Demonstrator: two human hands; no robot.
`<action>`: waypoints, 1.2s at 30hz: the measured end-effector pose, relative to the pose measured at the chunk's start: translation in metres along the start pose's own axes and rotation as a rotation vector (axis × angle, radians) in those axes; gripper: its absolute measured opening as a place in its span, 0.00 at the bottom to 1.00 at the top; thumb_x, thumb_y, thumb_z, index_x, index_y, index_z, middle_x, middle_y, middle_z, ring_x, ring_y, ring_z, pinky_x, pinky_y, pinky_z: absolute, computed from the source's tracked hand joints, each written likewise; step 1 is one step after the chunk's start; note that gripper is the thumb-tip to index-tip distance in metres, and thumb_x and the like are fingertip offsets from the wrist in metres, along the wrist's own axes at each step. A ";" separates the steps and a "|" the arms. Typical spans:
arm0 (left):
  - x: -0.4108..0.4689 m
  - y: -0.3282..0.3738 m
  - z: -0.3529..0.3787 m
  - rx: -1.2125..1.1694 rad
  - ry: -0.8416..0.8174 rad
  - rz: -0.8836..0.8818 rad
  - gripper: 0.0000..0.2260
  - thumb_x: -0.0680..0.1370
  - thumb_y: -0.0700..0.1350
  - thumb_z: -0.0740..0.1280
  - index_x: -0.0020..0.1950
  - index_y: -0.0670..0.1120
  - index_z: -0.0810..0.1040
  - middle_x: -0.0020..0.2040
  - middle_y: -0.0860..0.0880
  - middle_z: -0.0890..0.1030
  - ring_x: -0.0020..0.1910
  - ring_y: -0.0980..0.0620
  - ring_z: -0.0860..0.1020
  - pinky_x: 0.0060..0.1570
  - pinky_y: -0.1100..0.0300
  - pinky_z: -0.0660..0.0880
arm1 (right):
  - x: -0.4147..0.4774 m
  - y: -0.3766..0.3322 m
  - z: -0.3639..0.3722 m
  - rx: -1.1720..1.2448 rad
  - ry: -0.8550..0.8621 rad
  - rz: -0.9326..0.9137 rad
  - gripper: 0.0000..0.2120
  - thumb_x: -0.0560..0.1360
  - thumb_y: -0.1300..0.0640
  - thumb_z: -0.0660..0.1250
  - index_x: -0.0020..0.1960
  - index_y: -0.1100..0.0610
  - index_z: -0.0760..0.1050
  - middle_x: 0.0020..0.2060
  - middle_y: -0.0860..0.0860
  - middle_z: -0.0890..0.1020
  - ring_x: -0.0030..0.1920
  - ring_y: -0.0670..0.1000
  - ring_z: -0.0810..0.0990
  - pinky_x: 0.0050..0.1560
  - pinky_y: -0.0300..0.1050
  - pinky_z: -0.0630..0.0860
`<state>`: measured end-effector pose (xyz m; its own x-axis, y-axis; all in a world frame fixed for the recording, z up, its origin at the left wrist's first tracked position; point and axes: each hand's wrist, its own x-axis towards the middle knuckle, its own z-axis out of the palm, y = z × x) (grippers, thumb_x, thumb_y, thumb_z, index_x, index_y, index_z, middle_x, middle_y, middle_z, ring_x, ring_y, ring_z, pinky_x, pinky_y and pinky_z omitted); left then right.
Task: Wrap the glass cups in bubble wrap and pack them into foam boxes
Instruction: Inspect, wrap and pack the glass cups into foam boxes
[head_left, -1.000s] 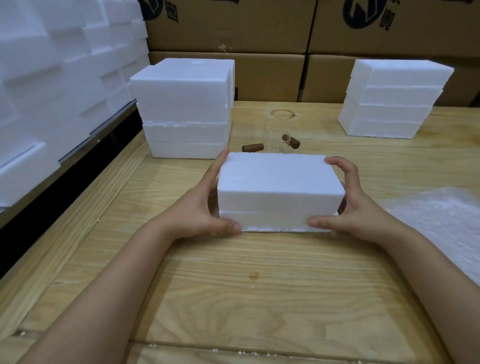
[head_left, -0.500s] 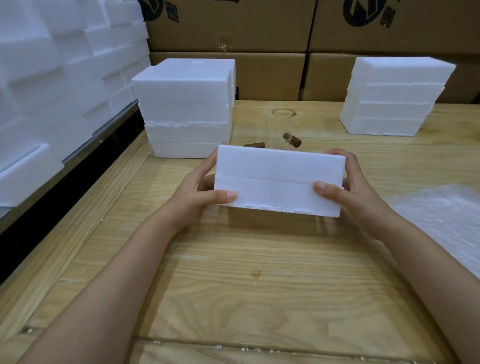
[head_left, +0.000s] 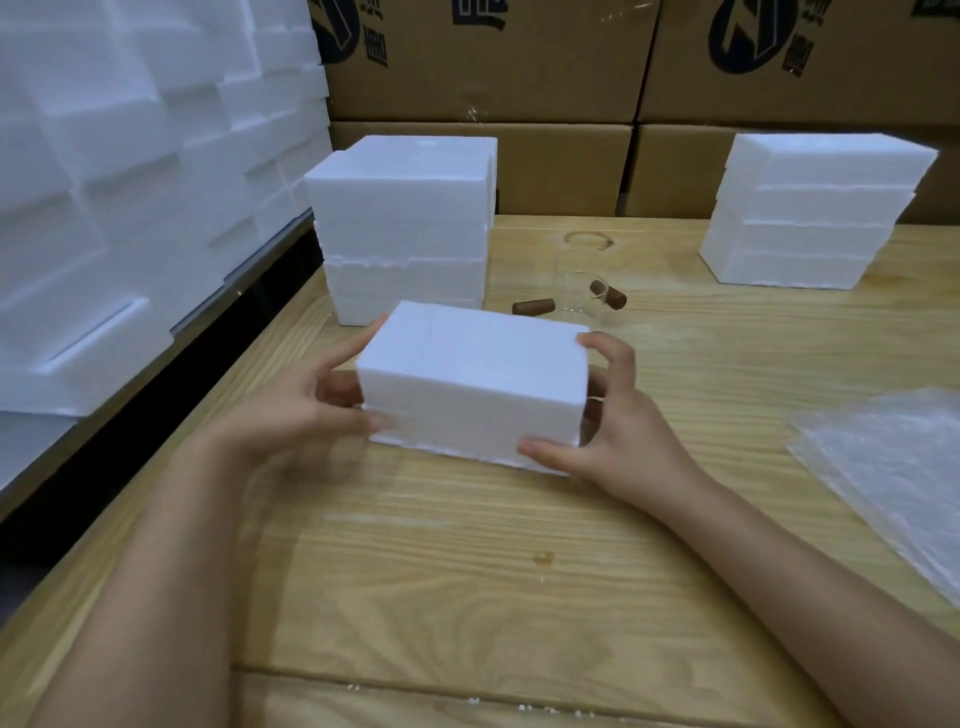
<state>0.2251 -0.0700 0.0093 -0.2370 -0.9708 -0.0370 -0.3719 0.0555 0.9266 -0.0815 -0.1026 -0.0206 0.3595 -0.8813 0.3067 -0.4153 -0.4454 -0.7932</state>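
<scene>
White foam box (head_left: 470, 384) was held near the middle of the tabletop (head_left: 467, 571), long axis left to right, gripped at its short ends by left hand (head_left: 311, 410) and right hand (head_left: 613, 436), fingers curled round it. A bare glass cup (head_left: 576, 280) was seen just behind it.

Looks like a packing station in a warehouse or stockroom to me. Big brown cardboard cartons (head_left: 483, 57) with dark blue printed logos are stacked high at the back. White foam box pieces (head_left: 130, 182) are heaped along the left. More white foam boxes (head_left: 405, 228) sit in stacks on the pale plank-wood workbench (head_left: 467, 571), plus a sheet of clear bubble wrap (head_left: 893, 467) on the right.
</scene>
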 end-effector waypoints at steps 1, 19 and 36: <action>-0.003 0.001 -0.005 -0.013 0.027 -0.026 0.36 0.67 0.49 0.74 0.71 0.68 0.65 0.61 0.54 0.81 0.60 0.55 0.79 0.57 0.55 0.75 | 0.003 -0.002 0.006 -0.014 0.006 -0.016 0.46 0.57 0.41 0.78 0.65 0.36 0.52 0.60 0.43 0.72 0.52 0.40 0.78 0.54 0.38 0.75; 0.040 -0.014 -0.015 -0.168 0.915 -0.136 0.15 0.78 0.60 0.60 0.63 0.62 0.76 0.58 0.60 0.71 0.57 0.58 0.69 0.52 0.61 0.64 | 0.092 -0.020 0.066 -0.542 0.122 -0.023 0.50 0.60 0.29 0.70 0.75 0.45 0.54 0.55 0.53 0.66 0.56 0.54 0.63 0.53 0.45 0.56; 0.048 0.033 0.029 0.100 1.422 0.430 0.06 0.79 0.48 0.59 0.53 0.49 0.72 0.49 0.53 0.74 0.47 0.54 0.73 0.49 0.62 0.70 | 0.068 0.009 0.026 -0.285 0.276 0.069 0.53 0.58 0.29 0.68 0.75 0.49 0.52 0.65 0.52 0.64 0.65 0.53 0.63 0.66 0.47 0.59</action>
<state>0.1752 -0.1078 0.0271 0.6889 -0.2819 0.6678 -0.5752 0.3479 0.7403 -0.0390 -0.1620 -0.0209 0.1012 -0.9025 0.4186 -0.6598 -0.3758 -0.6508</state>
